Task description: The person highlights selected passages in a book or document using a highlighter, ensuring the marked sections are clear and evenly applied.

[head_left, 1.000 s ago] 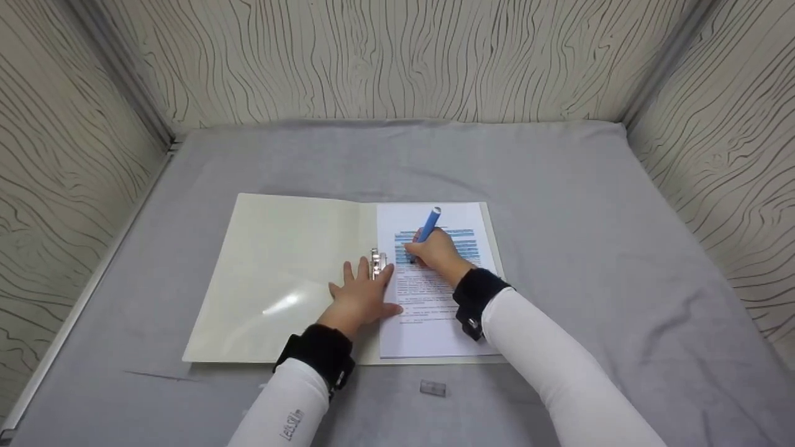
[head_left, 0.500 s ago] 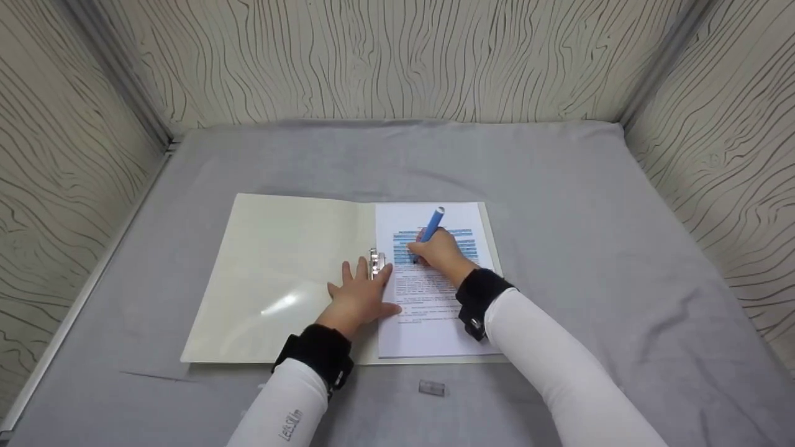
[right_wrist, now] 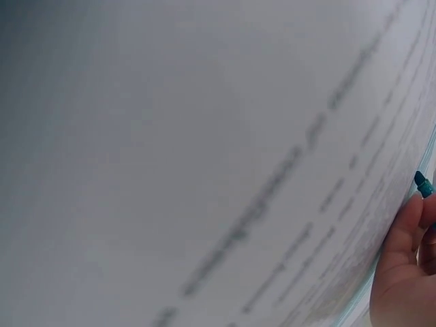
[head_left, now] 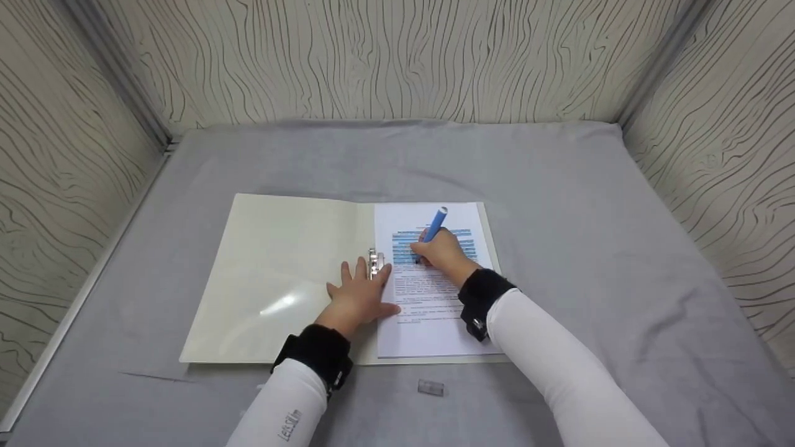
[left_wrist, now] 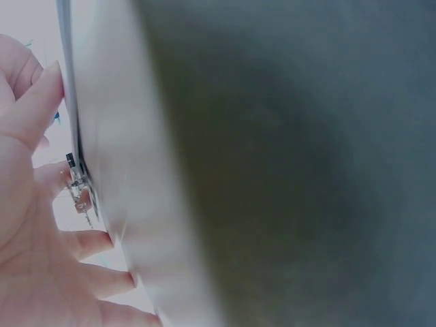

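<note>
My right hand (head_left: 440, 249) pinches a blue highlighter (head_left: 436, 223), its tip down at the printed sheet (head_left: 428, 341) just under the blue-marked lines. In the right wrist view the highlighter's dark tip (right_wrist: 419, 180) shows beyond the fingers of that hand (right_wrist: 402, 272). The sheet lies in the right half of an open cream folder (head_left: 273, 248). With fingers spread, my left hand (head_left: 359, 299) rests on the folder beside the metal clip (head_left: 374, 264), its thumb on the sheet's left edge. The left wrist view shows the clip (left_wrist: 80, 187) beside the fingers of this hand (left_wrist: 41, 266).
A small clear grey cap (head_left: 431, 387) lies on the grey cloth (head_left: 559, 186) in front of the folder. Wood-patterned panels (head_left: 372, 62) stand behind and on both sides of the table.
The highlighter and my right hand have slid slightly to the right along a line of text, while my left hand stays in place on the folder.
</note>
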{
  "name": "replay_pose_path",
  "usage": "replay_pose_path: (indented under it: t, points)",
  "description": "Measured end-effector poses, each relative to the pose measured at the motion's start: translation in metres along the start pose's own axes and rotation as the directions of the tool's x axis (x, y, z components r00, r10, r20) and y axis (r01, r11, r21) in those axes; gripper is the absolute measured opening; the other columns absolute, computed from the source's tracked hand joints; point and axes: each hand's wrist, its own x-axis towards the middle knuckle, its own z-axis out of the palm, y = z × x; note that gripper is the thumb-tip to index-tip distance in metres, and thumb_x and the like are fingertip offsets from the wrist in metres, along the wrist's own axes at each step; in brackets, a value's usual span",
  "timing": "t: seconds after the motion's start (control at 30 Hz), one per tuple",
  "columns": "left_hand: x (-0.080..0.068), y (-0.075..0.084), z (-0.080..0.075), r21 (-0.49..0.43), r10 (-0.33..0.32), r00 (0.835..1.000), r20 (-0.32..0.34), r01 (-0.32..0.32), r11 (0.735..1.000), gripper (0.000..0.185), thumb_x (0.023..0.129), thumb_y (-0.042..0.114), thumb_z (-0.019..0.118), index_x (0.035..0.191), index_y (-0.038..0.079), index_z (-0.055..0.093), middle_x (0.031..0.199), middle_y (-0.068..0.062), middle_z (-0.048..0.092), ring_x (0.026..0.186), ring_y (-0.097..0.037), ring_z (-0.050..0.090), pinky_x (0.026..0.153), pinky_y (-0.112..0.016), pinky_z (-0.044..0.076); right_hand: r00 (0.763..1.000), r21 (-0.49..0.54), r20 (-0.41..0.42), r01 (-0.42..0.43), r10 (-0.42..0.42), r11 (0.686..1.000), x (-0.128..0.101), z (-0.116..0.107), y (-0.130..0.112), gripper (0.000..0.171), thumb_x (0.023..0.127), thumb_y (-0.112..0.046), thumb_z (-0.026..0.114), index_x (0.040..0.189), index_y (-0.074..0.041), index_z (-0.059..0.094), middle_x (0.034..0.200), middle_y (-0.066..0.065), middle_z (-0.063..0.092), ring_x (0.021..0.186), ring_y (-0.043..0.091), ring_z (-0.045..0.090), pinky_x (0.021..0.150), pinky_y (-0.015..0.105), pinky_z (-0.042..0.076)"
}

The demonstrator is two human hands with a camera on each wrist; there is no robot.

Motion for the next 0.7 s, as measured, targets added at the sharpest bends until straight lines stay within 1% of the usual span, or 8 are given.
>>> replay_pose_path:
  t: [0.3, 0.4, 0.57, 0.7]
  points:
    - [0.0008, -0.0004, 0.0011, -0.006, -0.012, 1.000, 0.000, 0.012, 1.000, 0.084, 0.077, 0.056, 0.066, 0.147, 0.033, 0.027, 0.154, -0.018, 0.009, 0.137, -0.046, 0.001, 0.097, -0.071, 0.017, 1.000, -0.006, 0.013, -0.002, 0.002, 1.000, -0.0005, -0.0045, 0.0021, 0.018, 0.083, -0.017, 0.066, 0.075, -0.008, 0.053, 0.056, 0.000, 0.050, 0.050, 0.012, 0.048, 0.051, 0.024, 0.039]
    - [0.0006, -0.0003, 0.0007, 0.000, -0.011, 1.000, 0.007, 0.011, 1.000, 0.084, 0.077, 0.057, 0.065, 0.148, 0.033, 0.026, 0.154, -0.018, 0.008, 0.137, -0.046, 0.001, 0.097, -0.071, 0.017, 1.000, -0.009, 0.008, -0.002, 0.002, 1.000, -0.0003, -0.0056, 0.0024, 0.017, 0.083, -0.017, 0.067, 0.076, -0.007, 0.054, 0.057, 0.000, 0.051, 0.050, 0.011, 0.048, 0.050, 0.024, 0.039]
    - [0.0006, -0.0002, 0.0008, 0.008, -0.006, 1.000, 0.011, 0.006, 1.000, 0.083, 0.078, 0.058, 0.064, 0.148, 0.033, 0.026, 0.154, -0.018, 0.008, 0.137, -0.047, 0.001, 0.096, -0.071, 0.018, 1.000, 0.000, -0.001, -0.026, 0.026, 1.000, 0.0000, -0.0068, 0.0028, 0.017, 0.082, -0.017, 0.068, 0.082, -0.007, 0.054, 0.060, 0.000, 0.052, 0.051, 0.011, 0.049, 0.052, 0.023, 0.040]
    - [0.0006, -0.0005, 0.0009, 0.007, -0.004, 1.000, 0.011, 0.004, 1.000, 0.083, 0.078, 0.058, 0.063, 0.148, 0.033, 0.026, 0.154, -0.018, 0.008, 0.137, -0.047, 0.001, 0.097, -0.071, 0.017, 0.999, 0.007, 0.000, -0.037, 0.037, 0.999, 0.0000, -0.0074, 0.0034, 0.017, 0.081, -0.016, 0.068, 0.083, -0.007, 0.054, 0.061, 0.000, 0.052, 0.052, 0.010, 0.050, 0.053, 0.022, 0.041]
